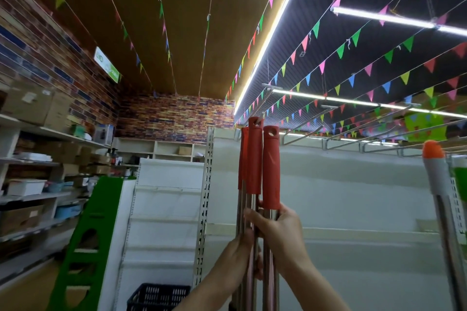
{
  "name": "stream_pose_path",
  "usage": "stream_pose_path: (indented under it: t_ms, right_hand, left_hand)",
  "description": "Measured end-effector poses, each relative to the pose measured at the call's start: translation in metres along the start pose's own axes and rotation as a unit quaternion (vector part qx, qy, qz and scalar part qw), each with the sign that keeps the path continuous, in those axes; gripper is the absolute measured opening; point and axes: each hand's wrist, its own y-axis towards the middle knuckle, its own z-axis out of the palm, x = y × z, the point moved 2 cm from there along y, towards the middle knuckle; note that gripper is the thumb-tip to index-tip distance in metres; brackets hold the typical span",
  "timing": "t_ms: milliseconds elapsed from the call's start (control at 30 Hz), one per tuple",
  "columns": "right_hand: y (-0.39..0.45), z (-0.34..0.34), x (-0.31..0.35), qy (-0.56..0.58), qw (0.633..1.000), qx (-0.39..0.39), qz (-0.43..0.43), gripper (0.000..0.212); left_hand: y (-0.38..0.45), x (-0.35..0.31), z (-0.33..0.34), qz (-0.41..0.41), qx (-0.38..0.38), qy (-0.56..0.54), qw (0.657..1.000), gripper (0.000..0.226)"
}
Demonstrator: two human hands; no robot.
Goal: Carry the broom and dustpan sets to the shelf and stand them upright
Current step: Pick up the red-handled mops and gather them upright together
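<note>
- The left hand [240, 247] and the right hand [280, 237] both grip the metal poles of the broom and dustpan sets [257, 166], held upright, near the person.
- The lower ends are out of view, so standing them seems not finished.
- The white shelf [341, 184] is just behind.
- Far left, a black crate [158, 295] is on the floor.

place: shop, probably | evidence: white gondola shelving [328, 184], ceiling bunting [353, 40], stocked wall shelves [38, 166]
</note>
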Motion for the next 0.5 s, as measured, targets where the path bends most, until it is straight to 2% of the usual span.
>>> stream_pose_path:
  t_ms: [100, 200, 333, 400, 500]
  right_hand:
    - [-0.004, 0.002, -0.002, -0.018, 0.999, 0.008, -0.028, 0.014]
    - [-0.010, 0.003, -0.002, -0.011, 0.999, 0.018, -0.049, 0.009]
    - [-0.014, 0.005, 0.004, -0.020, 0.997, 0.033, -0.070, 0.005]
    - [-0.014, 0.003, 0.014, -0.037, 0.995, 0.040, -0.085, 0.004]
    - [-0.011, 0.000, 0.029, -0.051, 0.993, 0.045, -0.101, 0.007]
  left_hand:
    - [0.002, 0.003, -0.003, -0.008, -0.001, 0.006, 1.000, 0.040]
    - [0.007, 0.006, -0.008, -0.020, -0.021, 0.051, 0.998, 0.037]
    - [0.012, 0.006, -0.018, -0.031, -0.062, 0.118, 0.991, 0.048]
    - [0.015, 0.006, -0.022, -0.034, -0.086, 0.109, 0.990, 0.040]
    - [0.017, 0.007, -0.019, -0.026, -0.081, 0.126, 0.988, 0.025]
